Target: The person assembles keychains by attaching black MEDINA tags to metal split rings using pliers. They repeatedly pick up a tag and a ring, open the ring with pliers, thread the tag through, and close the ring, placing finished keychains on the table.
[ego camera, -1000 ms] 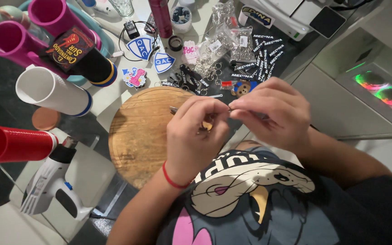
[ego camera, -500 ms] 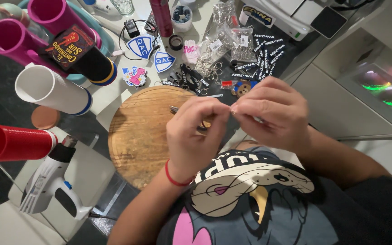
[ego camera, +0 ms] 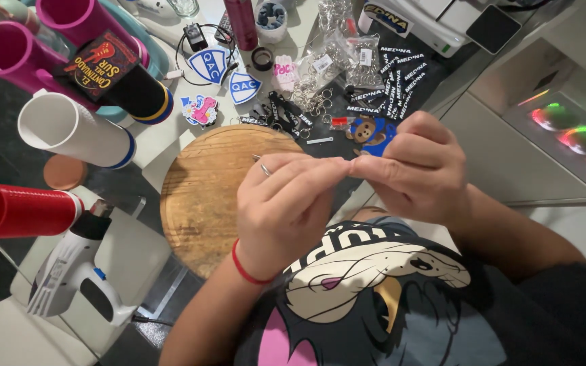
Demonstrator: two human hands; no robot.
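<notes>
My left hand (ego camera: 286, 203), with a red band at the wrist, and my right hand (ego camera: 415, 169) meet fingertip to fingertip above the right edge of a round wooden board (ego camera: 201, 196). Both pinch a small item at the point where the fingers touch; it is almost wholly hidden. A thin metal ring (ego camera: 264, 169) shows at my left hand's fingers. A little blue-and-brown bear charm (ego camera: 369, 132) lies just beyond my right hand.
Red (ego camera: 15, 210), white (ego camera: 69, 129) and magenta (ego camera: 8, 54) tubes lie at the left. A white heat gun (ego camera: 69, 271) lies below them. Shield badges (ego camera: 209, 64), bags of key rings (ego camera: 327, 68) and black label strips (ego camera: 388, 74) cover the table behind. A white cabinet with coloured lights (ego camera: 564, 129) stands right.
Both hands stay pressed together over the board; the fingers have only shifted slightly around the small item.
</notes>
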